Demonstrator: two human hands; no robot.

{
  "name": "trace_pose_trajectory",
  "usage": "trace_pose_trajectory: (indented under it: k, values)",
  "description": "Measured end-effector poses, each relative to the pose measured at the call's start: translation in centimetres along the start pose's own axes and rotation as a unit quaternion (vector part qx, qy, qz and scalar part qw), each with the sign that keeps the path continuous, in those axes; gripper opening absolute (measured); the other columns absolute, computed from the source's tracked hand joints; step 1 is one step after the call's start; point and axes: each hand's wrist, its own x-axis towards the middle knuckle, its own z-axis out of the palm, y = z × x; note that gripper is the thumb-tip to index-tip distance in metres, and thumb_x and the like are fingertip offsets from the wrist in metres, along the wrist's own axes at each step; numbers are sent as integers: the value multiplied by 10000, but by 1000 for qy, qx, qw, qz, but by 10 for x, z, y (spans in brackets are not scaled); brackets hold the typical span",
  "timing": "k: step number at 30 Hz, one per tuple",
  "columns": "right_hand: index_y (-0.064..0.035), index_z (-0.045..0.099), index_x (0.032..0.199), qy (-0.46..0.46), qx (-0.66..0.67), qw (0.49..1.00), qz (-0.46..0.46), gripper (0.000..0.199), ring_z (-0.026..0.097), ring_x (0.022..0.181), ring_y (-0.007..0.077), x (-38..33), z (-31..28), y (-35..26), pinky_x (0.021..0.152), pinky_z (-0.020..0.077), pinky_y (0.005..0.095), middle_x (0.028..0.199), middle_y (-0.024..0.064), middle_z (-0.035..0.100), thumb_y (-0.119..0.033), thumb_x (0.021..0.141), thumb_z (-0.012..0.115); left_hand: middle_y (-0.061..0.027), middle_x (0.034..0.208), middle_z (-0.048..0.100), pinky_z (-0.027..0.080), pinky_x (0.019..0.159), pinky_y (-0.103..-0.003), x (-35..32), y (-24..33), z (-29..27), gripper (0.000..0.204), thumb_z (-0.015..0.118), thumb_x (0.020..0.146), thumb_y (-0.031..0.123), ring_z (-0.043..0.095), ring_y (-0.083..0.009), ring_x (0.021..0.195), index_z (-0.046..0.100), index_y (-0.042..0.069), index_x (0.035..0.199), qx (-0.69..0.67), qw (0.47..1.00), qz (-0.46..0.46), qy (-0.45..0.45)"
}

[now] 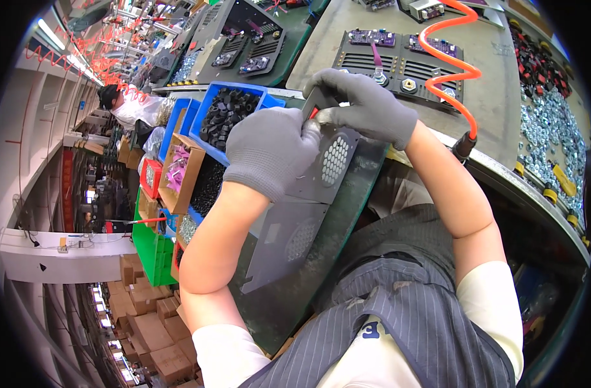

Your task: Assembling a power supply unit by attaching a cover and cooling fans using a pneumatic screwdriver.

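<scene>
Both of my hands wear grey gloves and meet at a dark grey metal panel [336, 160] with a patch of honeycomb holes. My left hand [269, 149] is closed at its left edge, thumb against the face. From above, my right hand [365, 107] curls its fingers over the top flange, its thumb pressed in close. A small red part [314, 112] shows between the two thumbs; what its hidden side looks like I cannot tell. Below, a second grey panel [286, 242] with a round perforated patch lies on the green work surface [334, 249].
Left of my hands stand a blue bin [264, 99] of black parts, a cardboard box [191, 174] of pink pieces and a green crate [154, 249]. An orange coiled hose [467, 68] hangs over a vented plate [399, 64] with circuit boards. Loose metal fasteners [551, 139] are heaped at right.
</scene>
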Motion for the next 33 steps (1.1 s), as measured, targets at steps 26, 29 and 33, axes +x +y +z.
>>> trace_pose_trajectory:
  k: [26, 29, 33]
  values:
    - [9, 529, 1061, -44, 414, 894, 164, 307, 574, 864, 104, -79, 72, -86, 753, 471, 233, 920, 31, 579, -40, 784, 651, -68, 1021, 593, 427, 821, -261, -144, -63, -34, 376, 550, 858, 275, 546, -128, 935, 552, -10, 1102, -481, 866, -135, -13]
    - [26, 511, 1048, -29, 489, 849, 198, 300, 596, 852, 126, -85, 104, -60, 735, 501, 240, 942, 57, 578, -45, 796, 657, -47, 875, 610, 442, 752, -248, -151, -51, -31, 260, 572, 843, 206, 557, -106, 816, 602, -7, 989, -418, 898, -137, -28]
    - [34, 519, 1016, -29, 429, 878, 210, 299, 593, 791, 101, -86, 122, -40, 682, 500, 220, 890, 56, 593, -64, 785, 682, -108, 781, 594, 453, 648, -322, -164, -37, -22, 274, 593, 822, 293, 583, -208, 727, 610, 27, 889, -238, 966, -87, -45]
